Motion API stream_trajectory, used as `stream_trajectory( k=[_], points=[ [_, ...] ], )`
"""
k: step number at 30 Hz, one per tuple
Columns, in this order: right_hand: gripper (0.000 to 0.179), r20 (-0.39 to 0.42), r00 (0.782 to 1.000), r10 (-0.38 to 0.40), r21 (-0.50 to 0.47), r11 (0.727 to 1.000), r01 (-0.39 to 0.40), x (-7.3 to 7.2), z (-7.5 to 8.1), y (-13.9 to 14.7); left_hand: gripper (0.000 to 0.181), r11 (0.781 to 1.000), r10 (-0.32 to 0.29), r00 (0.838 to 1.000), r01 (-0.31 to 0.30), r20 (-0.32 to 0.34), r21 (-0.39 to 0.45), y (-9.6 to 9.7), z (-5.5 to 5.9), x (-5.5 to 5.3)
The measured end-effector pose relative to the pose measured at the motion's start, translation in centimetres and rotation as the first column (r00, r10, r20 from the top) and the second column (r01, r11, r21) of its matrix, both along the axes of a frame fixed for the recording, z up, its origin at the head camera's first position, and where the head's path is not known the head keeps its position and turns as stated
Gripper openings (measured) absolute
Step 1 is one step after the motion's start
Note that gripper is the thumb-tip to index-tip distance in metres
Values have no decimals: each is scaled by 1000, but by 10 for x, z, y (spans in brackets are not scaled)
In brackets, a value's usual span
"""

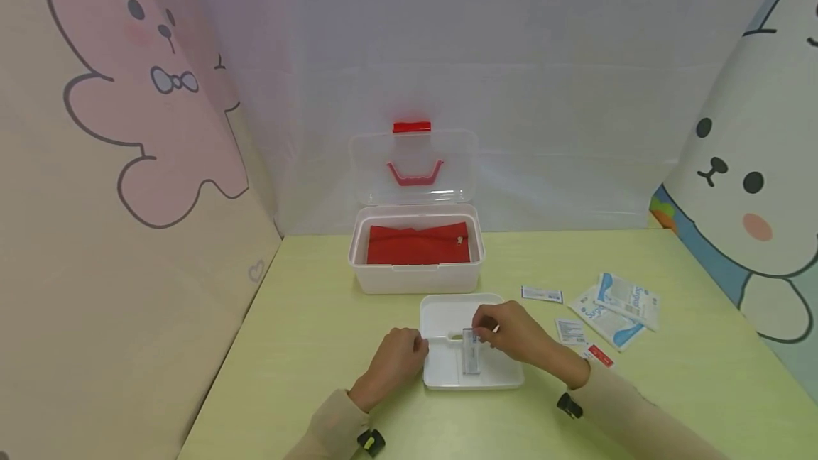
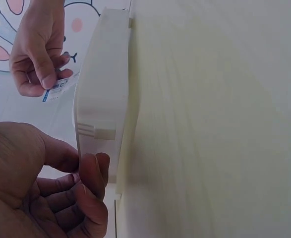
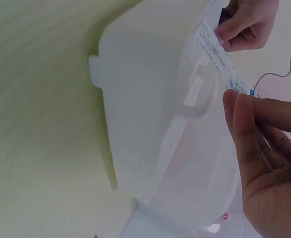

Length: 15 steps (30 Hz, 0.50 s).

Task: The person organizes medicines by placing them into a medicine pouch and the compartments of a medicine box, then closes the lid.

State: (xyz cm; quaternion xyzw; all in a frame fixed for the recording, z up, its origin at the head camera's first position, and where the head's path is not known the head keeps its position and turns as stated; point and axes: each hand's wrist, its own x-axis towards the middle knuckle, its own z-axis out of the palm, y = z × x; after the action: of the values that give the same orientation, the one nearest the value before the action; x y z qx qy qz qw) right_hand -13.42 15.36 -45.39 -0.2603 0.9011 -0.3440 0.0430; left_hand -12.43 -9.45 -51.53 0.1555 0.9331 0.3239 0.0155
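Observation:
My right hand pinches a small, narrow clear packet with blue print by one end, between thumb and forefinger. The packet hangs over a shallow white divided tray; from the head view I cannot tell whether its lower end touches the tray. In the right wrist view the packet slants across the tray's rim. My left hand grips the tray's left side, and the left wrist view shows thumb and fingertips at the tray's outer wall.
Behind the tray stands a white box with its clear lid raised and a red zip pouch inside. At the right lie two blue-and-white packets, a slim packet, a small white packet and a red-and-white one.

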Motion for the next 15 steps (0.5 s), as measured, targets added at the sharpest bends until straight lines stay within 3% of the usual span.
stream_trajectory(
  k=[7, 15],
  points=[
    [5, 60, 998, 4, 27, 1000, -6, 3, -8, -6, 35, 1000, 2, 1000, -2, -3, -2, 0, 1, 0],
    [5, 35, 999, 3, 95, 995, -6, 4, -12, -7, 35, 1000, -1, 1000, 1, -5, -10, 0, -1, 1]
  ],
)
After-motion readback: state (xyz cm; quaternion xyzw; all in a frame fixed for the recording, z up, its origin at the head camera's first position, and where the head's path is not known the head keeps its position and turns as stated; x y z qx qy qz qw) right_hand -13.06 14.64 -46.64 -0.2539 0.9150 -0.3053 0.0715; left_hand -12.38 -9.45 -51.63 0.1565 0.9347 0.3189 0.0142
